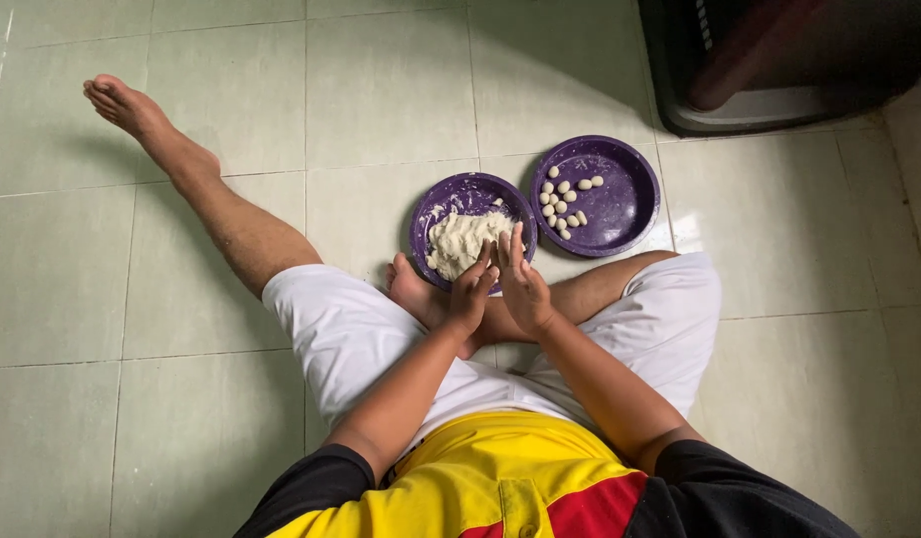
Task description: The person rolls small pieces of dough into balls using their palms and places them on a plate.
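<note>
Palms pressed flat together, the left hand [472, 292] and right hand [521, 284] have fingers straight; whatever lies between them is hidden. They hover over the dough plate [431, 204], handy beside the plate of dough balls [630, 199] on the floor [381, 90].

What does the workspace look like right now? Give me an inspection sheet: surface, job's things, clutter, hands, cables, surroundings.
Surface: pale tiled floor; the person sits on it, one leg stretched out.
Job's things: purple plate of dough holding a pale lump; second purple plate beside it, apart, holding small dough balls.
Clutter: nothing seen.
Hands: left hand and right hand pressed palm to palm over the near plate's edge; anything between them is hidden.
Cables: nothing seen.
Surroundings: dark box-like object at top right, partly out of frame.
</note>
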